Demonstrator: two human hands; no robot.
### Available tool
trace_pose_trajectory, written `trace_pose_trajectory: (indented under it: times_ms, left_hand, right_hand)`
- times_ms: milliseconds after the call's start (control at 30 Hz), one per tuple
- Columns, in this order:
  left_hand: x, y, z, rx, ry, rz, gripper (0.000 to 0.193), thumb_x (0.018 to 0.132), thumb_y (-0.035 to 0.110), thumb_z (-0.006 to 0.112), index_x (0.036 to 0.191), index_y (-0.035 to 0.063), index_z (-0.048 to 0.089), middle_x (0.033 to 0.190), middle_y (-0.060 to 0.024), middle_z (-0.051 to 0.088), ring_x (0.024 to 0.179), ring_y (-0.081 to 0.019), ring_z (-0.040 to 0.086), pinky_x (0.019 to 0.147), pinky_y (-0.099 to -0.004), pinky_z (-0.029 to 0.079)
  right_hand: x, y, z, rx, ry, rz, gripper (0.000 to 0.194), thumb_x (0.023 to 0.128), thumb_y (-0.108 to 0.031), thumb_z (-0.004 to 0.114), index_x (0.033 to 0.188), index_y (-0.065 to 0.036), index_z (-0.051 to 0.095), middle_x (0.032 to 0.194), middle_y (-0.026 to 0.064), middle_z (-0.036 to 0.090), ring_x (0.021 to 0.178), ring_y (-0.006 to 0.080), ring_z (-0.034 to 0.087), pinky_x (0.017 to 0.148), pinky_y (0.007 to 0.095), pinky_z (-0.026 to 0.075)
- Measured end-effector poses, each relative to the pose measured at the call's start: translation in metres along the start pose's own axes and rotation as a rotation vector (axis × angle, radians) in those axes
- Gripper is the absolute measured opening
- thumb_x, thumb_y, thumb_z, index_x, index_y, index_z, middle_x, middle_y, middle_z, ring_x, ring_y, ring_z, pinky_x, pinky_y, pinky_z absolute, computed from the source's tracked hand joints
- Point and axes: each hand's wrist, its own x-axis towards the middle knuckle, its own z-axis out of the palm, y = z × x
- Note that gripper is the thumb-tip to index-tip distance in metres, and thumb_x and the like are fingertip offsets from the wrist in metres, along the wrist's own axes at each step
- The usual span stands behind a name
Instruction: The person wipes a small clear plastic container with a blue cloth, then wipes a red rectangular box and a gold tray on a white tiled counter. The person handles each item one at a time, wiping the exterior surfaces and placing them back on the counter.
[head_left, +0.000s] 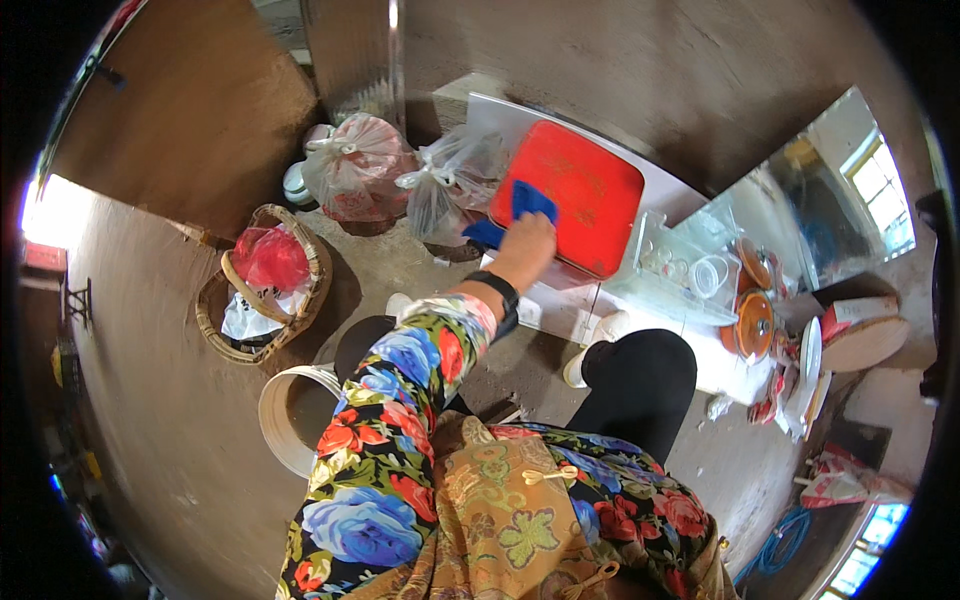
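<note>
My left hand, with a dark band on its wrist, reaches forward and grips a blue cloth. The cloth lies against the near left part of a red square tin's lid, and another end of it hangs past the tin's edge. Faded golden decoration shows on the lid. The tin rests on a white board or low cabinet. To its right stands a clear glass or plastic container with small cups inside. My right hand is out of view.
A wicker basket with a red bag and a white bucket with dark liquid stand at left. Tied plastic bags sit beyond. At right are an orange lidded pot, a leaning mirror and blue cable.
</note>
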Motion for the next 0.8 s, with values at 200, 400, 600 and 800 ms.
trace_pose_trajectory:
  times_ms: [200,400,600,800]
  left_hand:
    - [-0.001,-0.015,0.009,0.194,0.243,-0.293,0.021,0.085,0.011,0.058,0.101,0.0003,0.067,0.100,-0.0122,0.061,0.096,-0.0293,0.060,0.078,-0.0379,0.053]
    - [-0.003,-0.021,0.004,0.166,0.110,-0.218,0.020,0.086,0.011,0.057,0.099,-0.0006,0.068,0.103,-0.0140,0.061,0.098,-0.0297,0.059,0.082,-0.0397,0.050]
    - [0.004,-0.004,0.011,0.194,0.099,-0.078,0.020,0.084,0.009,0.057,0.098,-0.0009,0.066,0.101,-0.0143,0.062,0.095,-0.0301,0.061,0.076,-0.0392,0.053]
    - [0.003,-0.007,0.005,0.105,0.101,-0.147,0.022,0.084,0.010,0.058,0.102,0.0000,0.068,0.107,-0.0141,0.062,0.100,-0.0299,0.060,0.082,-0.0395,0.052]
  right_hand:
    - [0.010,-0.017,0.001,-0.018,0.004,0.013,0.037,0.100,-0.024,0.059,0.130,-0.002,0.058,0.125,0.0113,0.066,0.113,0.0215,0.061,0.098,0.0381,0.050]
    - [0.009,-0.021,-0.003,-0.012,0.007,0.015,0.036,0.101,-0.025,0.058,0.130,-0.003,0.059,0.124,0.0116,0.066,0.111,0.0219,0.062,0.098,0.0384,0.050]
    - [0.004,-0.020,-0.005,-0.009,0.010,0.017,0.036,0.101,-0.025,0.057,0.129,-0.003,0.059,0.123,0.0119,0.066,0.110,0.0223,0.063,0.097,0.0388,0.051]
    - [-0.002,-0.019,-0.008,0.005,0.017,0.015,0.036,0.102,-0.025,0.056,0.129,-0.003,0.059,0.122,0.0122,0.067,0.108,0.0227,0.064,0.096,0.0391,0.052]
